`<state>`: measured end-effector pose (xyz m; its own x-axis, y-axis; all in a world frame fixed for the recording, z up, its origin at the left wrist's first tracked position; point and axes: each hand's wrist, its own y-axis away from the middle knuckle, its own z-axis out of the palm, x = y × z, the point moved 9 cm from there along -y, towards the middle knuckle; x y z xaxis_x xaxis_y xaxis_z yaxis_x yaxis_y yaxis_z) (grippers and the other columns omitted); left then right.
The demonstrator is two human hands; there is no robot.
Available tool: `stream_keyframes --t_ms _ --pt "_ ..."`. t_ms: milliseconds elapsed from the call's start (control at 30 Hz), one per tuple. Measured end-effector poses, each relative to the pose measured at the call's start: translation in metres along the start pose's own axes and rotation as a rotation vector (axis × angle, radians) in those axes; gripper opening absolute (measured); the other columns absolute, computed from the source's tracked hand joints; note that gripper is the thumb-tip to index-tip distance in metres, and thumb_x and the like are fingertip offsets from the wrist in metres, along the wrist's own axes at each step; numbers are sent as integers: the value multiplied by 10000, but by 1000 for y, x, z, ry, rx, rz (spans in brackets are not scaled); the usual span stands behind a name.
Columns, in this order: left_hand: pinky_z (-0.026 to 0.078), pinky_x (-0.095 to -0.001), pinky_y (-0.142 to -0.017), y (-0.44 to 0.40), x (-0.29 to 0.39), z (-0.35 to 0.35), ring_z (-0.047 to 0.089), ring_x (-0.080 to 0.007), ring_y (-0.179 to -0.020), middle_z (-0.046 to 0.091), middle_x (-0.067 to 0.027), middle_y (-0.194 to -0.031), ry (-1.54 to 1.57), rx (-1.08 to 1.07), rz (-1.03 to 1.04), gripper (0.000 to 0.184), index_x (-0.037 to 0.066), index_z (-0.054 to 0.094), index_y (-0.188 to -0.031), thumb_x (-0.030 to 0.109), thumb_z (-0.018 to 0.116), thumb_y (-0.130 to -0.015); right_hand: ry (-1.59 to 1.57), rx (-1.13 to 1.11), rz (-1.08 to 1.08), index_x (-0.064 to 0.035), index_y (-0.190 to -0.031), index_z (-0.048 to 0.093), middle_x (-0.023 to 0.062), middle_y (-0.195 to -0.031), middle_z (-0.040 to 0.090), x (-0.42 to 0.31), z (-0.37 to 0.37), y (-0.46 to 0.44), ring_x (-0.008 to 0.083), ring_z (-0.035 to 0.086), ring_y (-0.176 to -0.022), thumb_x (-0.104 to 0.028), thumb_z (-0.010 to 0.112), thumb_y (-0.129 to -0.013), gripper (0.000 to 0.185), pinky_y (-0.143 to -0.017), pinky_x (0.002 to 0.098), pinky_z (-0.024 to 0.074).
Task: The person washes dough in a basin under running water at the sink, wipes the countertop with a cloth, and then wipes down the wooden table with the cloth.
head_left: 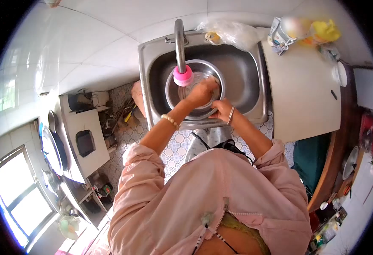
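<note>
A round metal basin (220, 72) sits in the steel sink (248, 76), under the curved faucet (179, 46) with its pink tip (183, 76). My left hand (202, 92), on the arm with the beaded bracelet, is inside the basin with its fingers curled at the inner right wall; something pale shows at the fingertips, too small to name. My right hand (223, 109), below a thin bangle, is at the basin's lower right rim, thumb and fingers around the edge.
A clear plastic bag (237, 35) lies on the sink's back edge beside a yellow item (213, 38). To the right, a pale counter (305, 93) bears a white container (282, 32), a yellow package (325, 32) and a white bowl (342, 74).
</note>
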<state>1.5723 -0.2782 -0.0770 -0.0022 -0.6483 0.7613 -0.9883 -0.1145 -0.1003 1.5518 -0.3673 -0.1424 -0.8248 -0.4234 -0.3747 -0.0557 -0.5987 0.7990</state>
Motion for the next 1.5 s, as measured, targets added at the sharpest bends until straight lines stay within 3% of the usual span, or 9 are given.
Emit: stream_keyframes --t_ms 67,200,433,733,867,1000,1133,1200,1500 --pt "414 -361 -796 20 31 -4 504 -330 -919 546 -157 -946 60 63 94 290 34 557 -939 -22 502 -660 -18 -63 -19 -82 -1106 353 132 -882 501 -10 -8 2 299 571 -727 52 481 -649 493 -563 455 527" --pt "418 -401 -803 73 -25 10 527 -272 -934 568 -91 -972 -715 -840 -230 210 104 600 -905 78 534 -707 71 37 -97 -23 -1036 424 143 -862 517 -13 -29 7 285 579 -713 40 480 -642 403 -554 437 527" --pt "349 -360 -918 7 39 -61 466 -207 -964 519 -14 -1010 -1032 -239 560 233 137 565 -911 132 531 -681 170 -69 7 -18 -960 472 128 -786 532 -6 -1 6 263 575 -645 22 494 -646 317 -584 443 526" --pt "430 -369 -795 65 0 7 511 -310 -955 554 -161 -1009 -224 -220 -487 304 80 562 -984 93 494 -689 29 193 -232 -99 -1132 331 135 -879 505 -26 -26 -16 278 593 -683 51 449 -604 561 -481 425 542" --pt "413 -409 -722 58 0 17 543 -353 -843 567 -211 -863 160 -29 -464 247 34 541 -915 114 499 -685 -87 26 -101 -81 -1103 342 137 -896 494 -12 -21 -21 295 584 -713 37 460 -635 497 -488 444 537" --pt "460 -384 -739 77 -5 -8 561 -294 -871 589 -130 -901 -650 -713 -388 194 79 609 -895 113 535 -719 20 23 -91 -55 -1060 370 146 -902 491 -3 -26 -13 305 562 -713 26 471 -670 412 -561 477 529" --pt "423 -358 -782 34 -1 -61 511 -274 -910 571 -94 -893 -1207 -244 -27 190 41 599 -874 107 536 -707 -38 6 -82 11 -927 456 138 -855 499 -8 -5 4 294 550 -675 11 489 -675 254 -554 455 523" --pt "400 -360 -762 27 -46 -90 498 -277 -875 535 -92 -907 -304 208 -254 240 61 569 -931 78 520 -697 16 -9 -29 26 -840 489 129 -810 514 -17 9 15 288 554 -667 6 494 -680 161 -532 425 523" --pt "403 -357 -843 0 104 -41 445 -280 -1026 464 -102 -1116 -259 32 323 415 75 534 -1029 20 572 -620 229 -178 -20 -164 -1106 425 26 -1007 526 -4 1 2 187 540 -925 -47 451 -720 405 -664 405 521"
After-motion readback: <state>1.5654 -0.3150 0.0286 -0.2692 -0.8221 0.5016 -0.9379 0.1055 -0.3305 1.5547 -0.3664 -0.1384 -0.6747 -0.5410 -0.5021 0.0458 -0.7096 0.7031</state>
